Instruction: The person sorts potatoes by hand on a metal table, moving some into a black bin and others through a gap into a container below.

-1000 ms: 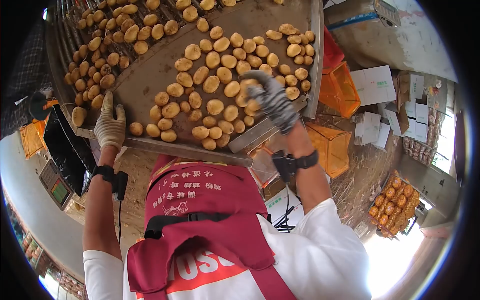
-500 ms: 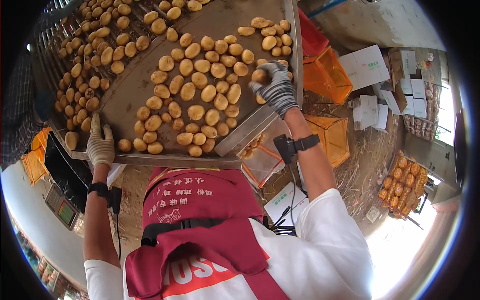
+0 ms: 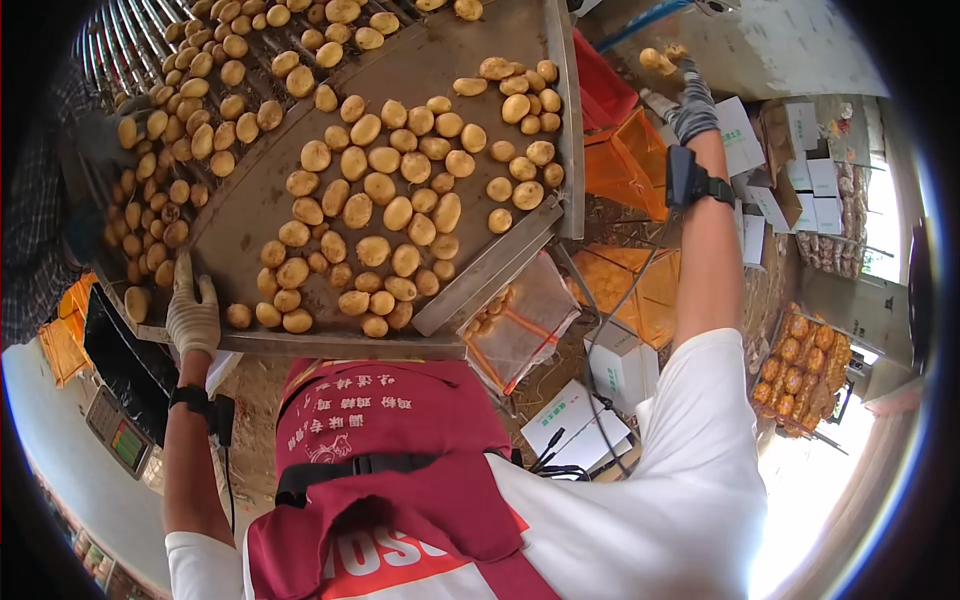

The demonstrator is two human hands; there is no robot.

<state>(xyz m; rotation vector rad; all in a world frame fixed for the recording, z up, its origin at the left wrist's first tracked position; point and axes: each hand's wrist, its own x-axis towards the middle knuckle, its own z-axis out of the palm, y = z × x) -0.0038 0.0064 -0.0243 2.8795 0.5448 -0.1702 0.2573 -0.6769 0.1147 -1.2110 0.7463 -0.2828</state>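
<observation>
Many potatoes lie spread on a metal table (image 3: 250,205) with a raised rim. My left hand (image 3: 194,312), in a pale glove, rests on the table's near rim at the left, fingers apart and holding nothing. My right hand (image 3: 686,108), in a grey striped glove, is stretched out beyond the table's right edge. Potatoes (image 3: 656,61) show just past its fingertips, apparently in the air; the fingers are spread and do not close round them. A slanted metal bar (image 3: 487,266) sits at the table's near right corner.
A red crate (image 3: 603,85), orange mesh bags (image 3: 626,165) and white cartons (image 3: 622,370) stand right of the table. A clear bag (image 3: 520,325) hangs below the bar. Roller bars (image 3: 125,50) lie at the far left, near another person's checked sleeve (image 3: 40,220). A scale (image 3: 120,432) is at left.
My right hand has swung from over the table out to the right and opened, with potatoes now beyond its fingers. My left hand stays on the rim.
</observation>
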